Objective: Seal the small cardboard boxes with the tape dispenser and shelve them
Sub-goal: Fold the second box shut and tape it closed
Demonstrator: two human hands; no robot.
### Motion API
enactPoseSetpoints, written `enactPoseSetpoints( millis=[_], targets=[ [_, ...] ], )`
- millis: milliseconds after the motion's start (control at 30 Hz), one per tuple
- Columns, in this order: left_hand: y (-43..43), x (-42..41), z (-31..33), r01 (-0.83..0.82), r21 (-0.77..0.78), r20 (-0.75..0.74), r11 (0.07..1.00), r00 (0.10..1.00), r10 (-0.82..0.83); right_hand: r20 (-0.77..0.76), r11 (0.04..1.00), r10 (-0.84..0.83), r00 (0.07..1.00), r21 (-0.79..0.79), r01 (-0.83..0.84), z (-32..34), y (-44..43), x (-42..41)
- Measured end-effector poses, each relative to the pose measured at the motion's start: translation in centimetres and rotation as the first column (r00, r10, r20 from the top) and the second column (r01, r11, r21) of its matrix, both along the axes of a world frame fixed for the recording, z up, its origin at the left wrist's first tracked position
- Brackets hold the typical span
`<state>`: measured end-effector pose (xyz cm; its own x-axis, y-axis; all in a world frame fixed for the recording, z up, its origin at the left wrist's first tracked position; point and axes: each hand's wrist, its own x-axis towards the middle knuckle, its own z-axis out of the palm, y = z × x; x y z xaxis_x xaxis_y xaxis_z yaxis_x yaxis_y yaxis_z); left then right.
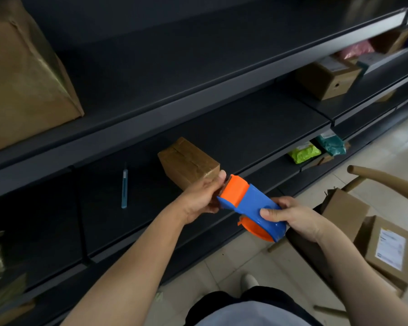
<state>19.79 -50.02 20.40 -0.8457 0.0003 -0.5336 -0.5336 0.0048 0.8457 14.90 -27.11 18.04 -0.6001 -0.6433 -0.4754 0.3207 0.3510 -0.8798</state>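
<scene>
A small taped cardboard box (189, 162) sits on the dark shelf (245, 135) just beyond my hands. In front of it I hold a blue and orange tape dispenser (250, 203). My right hand (295, 217) grips its rounded blue rear end. My left hand (204, 197) pinches the orange front end, the thumb up near the box's near corner. Two more small cardboard boxes lie at the right on a chair, one plain (344, 208) and one with a white label (386, 248).
A blue utility knife (124, 188) lies on the shelf left of the box. A big brown box (21, 74) stands on the upper shelf at left. Boxes and coloured packets (304, 151) fill the shelves at right. The wooden chair (382, 177) stands on the tiled floor.
</scene>
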Motion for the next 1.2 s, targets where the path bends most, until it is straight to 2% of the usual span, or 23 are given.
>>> enactPoseSetpoints(
  millis=[67,167,200,367,500,567,633,733,800,933,1000,1067,1100,1200],
  targets=[
    [0.4,0.2,-0.5,0.009,0.093,0.031,0.996,0.999,-0.012,0.020,1.000,-0.007,1.000,-0.015,0.007,-0.2,0.3,0.3],
    [1.5,-0.1,-0.7,-0.147,0.275,0.094,0.950,0.988,0.125,0.029,1.000,-0.004,1.000,0.021,0.003,-0.4,0.5,0.4],
    [1.7,-0.3,-0.8,-0.197,0.291,0.113,0.936,0.979,0.171,0.031,0.999,-0.003,1.000,0.038,0.002,-0.4,0.5,0.3],
    [1.9,-1.5,0.0,-0.236,0.090,0.065,0.968,0.971,0.231,0.035,0.999,-0.044,0.998,0.033,0.043,0.0,0.0,0.4],
    [-1.3,-3.4,1.7,-0.329,-0.009,-0.013,0.944,0.944,0.329,-0.046,0.998,-0.049,0.998,0.032,0.051,1.9,0.7,0.3],
    [-4.1,-4.4,2.5,-0.389,-0.021,-0.055,0.921,0.920,0.387,-0.047,0.996,-0.078,0.996,0.045,0.080,2.1,2.3,0.5],
    [-5.7,-4.8,2.6,-0.344,-0.036,-0.071,0.938,0.938,0.341,-0.026,0.992,-0.095,0.995,0.082,0.097,1.7,3.3,1.1],
    [-5.8,-5.1,2.2,-0.255,-0.062,-0.041,0.965,0.967,0.252,-0.023,0.969,-0.116,0.993,0.216,0.118,0.9,2.9,1.4],
    [-5.9,-5.2,2.0,-0.244,-0.089,-0.034,0.966,0.970,0.241,-0.038,0.956,-0.128,0.991,0.261,0.134,0.8,2.5,1.1],
    [-6.4,-5.3,2.0,-0.246,-0.029,-0.028,0.969,0.969,0.245,-0.053,0.936,-0.108,0.993,0.331,0.119,0.2,2.3,1.3],
    [-6.0,-5.3,2.0,-0.133,-0.235,-0.059,0.963,0.991,0.123,-0.047,0.931,-0.118,0.992,0.341,0.126,-0.1,2.0,1.6],
    [-5.7,-5.5,1.6,-0.048,-0.511,-0.082,0.858,0.997,0.007,-0.046,0.920,-0.121,0.992,0.369,0.130,-0.4,1.6,1.6],
    [-5.7,-5.7,1.4,-0.047,-0.591,-0.097,0.805,0.995,-0.013,-0.043,0.915,-0.121,0.992,0.381,0.128,-0.5,1.4,1.5],
    [-5.4,-5.9,0.9,-0.066,-0.662,-0.128,0.746,0.991,-0.026,-0.017,0.906,-0.119,0.993,0.407,0.116,-1.2,1.0,1.5]
  ],
)
